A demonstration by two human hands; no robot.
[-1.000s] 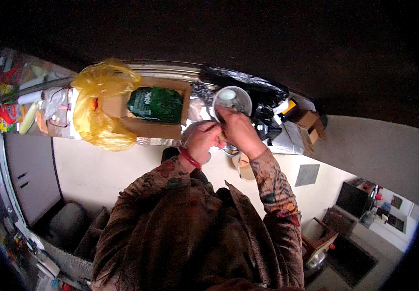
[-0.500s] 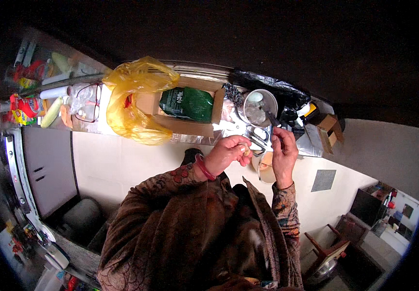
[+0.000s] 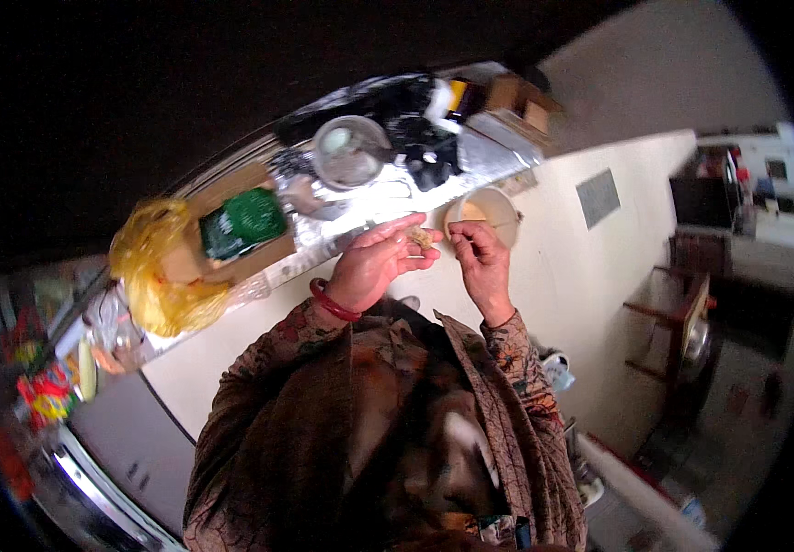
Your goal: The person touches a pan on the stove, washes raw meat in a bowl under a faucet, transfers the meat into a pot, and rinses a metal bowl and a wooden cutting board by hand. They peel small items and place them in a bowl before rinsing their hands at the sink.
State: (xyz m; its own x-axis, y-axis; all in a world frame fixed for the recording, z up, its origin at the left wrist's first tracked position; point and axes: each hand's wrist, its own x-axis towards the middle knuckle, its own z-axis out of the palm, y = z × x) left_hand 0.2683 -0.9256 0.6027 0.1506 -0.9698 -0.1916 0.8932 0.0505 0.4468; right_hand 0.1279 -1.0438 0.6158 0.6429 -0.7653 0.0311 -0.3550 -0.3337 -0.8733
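My left hand (image 3: 374, 267), with a red bangle at its wrist, is turned palm up, its fingers partly spread. On its fingers rests a small tan, rough-looking lump (image 3: 421, 238). Close by on the right, my right hand (image 3: 482, 262) has thumb and fingertips pinched together; whatever is between them is too small to make out. Just beyond the right hand is a pale bucket (image 3: 505, 204), below the counter's front edge, with something orange-tan inside. On the counter stands a round metal pot (image 3: 322, 156) holding a pale, egg-shaped thing (image 3: 335, 140) and something clear or greyish.
Left along the counter (image 3: 310, 253) sit an open cardboard box (image 3: 222, 195) with a green package (image 3: 254, 221) and a yellow plastic bag (image 3: 162, 299). Black plastic (image 3: 425, 152) and a small carton (image 3: 521, 101) lie right of the pot. A wooden chair (image 3: 668, 313) stands far right.
The view has turned and shifted right. My left hand has opened out, showing the lump; my right hand has moved from near the pot to beside the bucket, dark tool no longer visible there.
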